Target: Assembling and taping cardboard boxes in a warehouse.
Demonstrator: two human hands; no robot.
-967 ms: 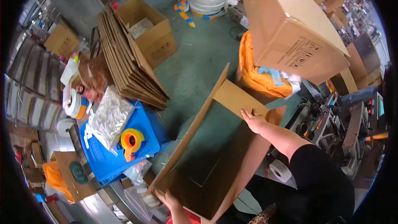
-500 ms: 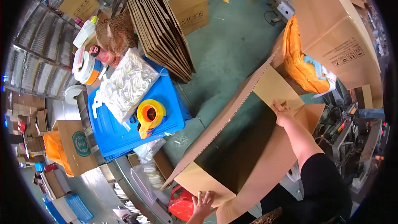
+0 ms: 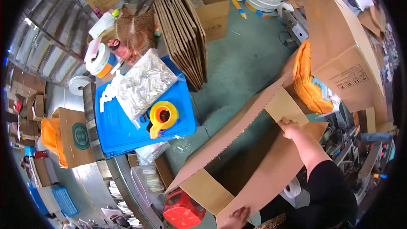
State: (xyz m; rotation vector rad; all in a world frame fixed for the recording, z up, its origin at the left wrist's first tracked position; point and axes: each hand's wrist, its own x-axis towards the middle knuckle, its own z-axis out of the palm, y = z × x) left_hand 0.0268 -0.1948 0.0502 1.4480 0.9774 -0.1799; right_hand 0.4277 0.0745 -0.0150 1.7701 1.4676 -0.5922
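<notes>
A large open cardboard box (image 3: pixel 258 167) stands in front of me, its two short end flaps folded inward and its long flaps standing out. My right hand (image 3: pixel 289 128) holds the far short flap (image 3: pixel 287 105) down with bent fingers, the forearm crossing the near long flap. At the near corner, my left hand (image 3: pixel 236 217) has its fingers over the edge of the near long flap, beside the other short flap (image 3: pixel 207 191). The left hand is partly cut off by the lower edge. Between the folded flaps the inside of the box looks dark.
Left of the box, a blue bin lid (image 3: pixel 123 133) carries a yellow tape dispenser (image 3: pixel 163 116) and a clear bag of white pieces (image 3: pixel 146 84). A red stool (image 3: pixel 183 210) is close by. Beyond stand flattened cartons (image 3: pixel 180 29); at right, an orange bag (image 3: pixel 304 82) and a tall carton (image 3: pixel 339 55).
My left hand has moved right, from the near short flap to the corner of the near long flap. The right hand stays on the far flap. The view has shifted, showing more of the stool.
</notes>
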